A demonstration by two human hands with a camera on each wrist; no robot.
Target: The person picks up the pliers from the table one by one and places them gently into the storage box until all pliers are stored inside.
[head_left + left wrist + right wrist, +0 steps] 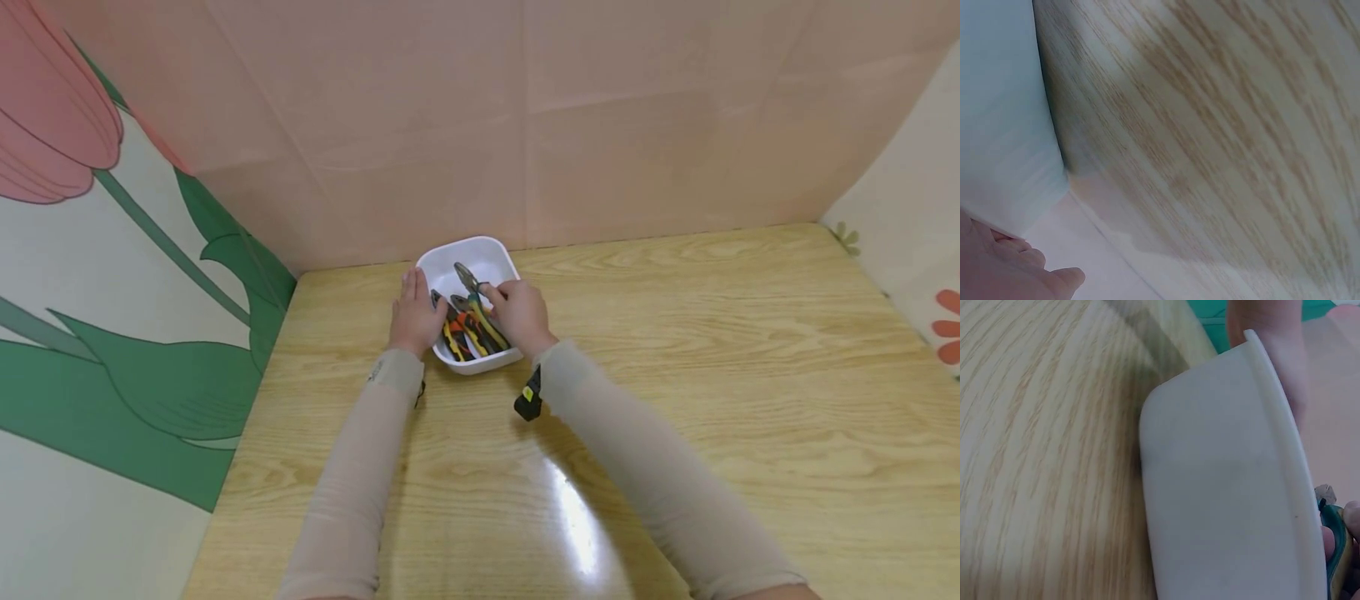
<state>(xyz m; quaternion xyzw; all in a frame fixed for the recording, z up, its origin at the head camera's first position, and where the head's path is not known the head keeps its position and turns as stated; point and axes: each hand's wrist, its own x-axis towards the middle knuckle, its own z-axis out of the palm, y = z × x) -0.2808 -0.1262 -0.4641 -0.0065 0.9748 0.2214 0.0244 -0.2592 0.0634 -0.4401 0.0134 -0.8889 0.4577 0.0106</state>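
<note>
A white plastic bin [491, 364] stands on the table against the back wall. Several pliers with black, orange and yellow handles [456, 340] lie together in its near part. My left hand [416, 321] holds the bin's left side, thumb over the rim and the other fingers along the outside. With my right hand [522, 315], reaching over the right rim, I pinch a pair of pliers [467, 277] with green and yellow handles; its metal head points to the far left. In the right wrist view, the green and yellow handle [1335, 544] shows between finger and thumb beyond the bin wall.
The wood-grain table [712, 367] extends to both sides and toward me. A pinkish sheet [525, 125] covers the back wall. Panels printed with flowers [150, 333] stand at left and right. Black wrist straps [529, 396] show under the sleeves.
</note>
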